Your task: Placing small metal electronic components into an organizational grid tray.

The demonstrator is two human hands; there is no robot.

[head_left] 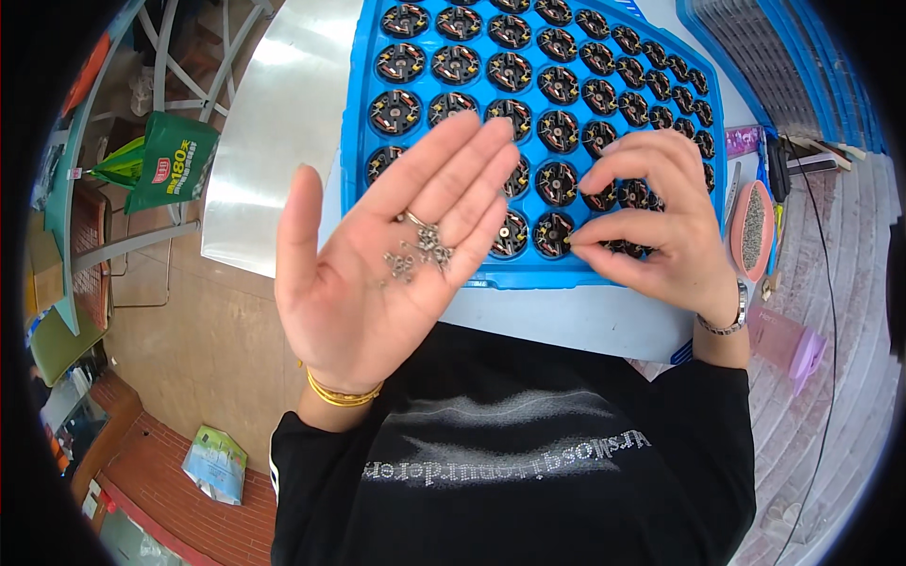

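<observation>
My left hand (396, 245) is held palm up with its fingers stretched out, in front of part of a blue tray (486, 279). A loose cluster of tiny silvery metal pieces (429, 247), like small screws, lies on the palm and at the base of the fingers. My right hand (665, 222) reaches over the tray's near side. Its thumb and a fingertip come together at the right edge of a round black part (554, 233) in the nearest row; whatever is between them is too small to make out. Similar round parts (559, 130) with copper-coloured centres fill the tray in rows.
Right of the tray, a pink oval dish (752, 231) holds many small metal pieces. Stacked blue trays (783, 71) stand at the far right. A translucent pink container (788, 347) lies near my right wrist. A bare metal sheet (274, 141) borders the tray's left; a green bag (173, 162) hangs beyond.
</observation>
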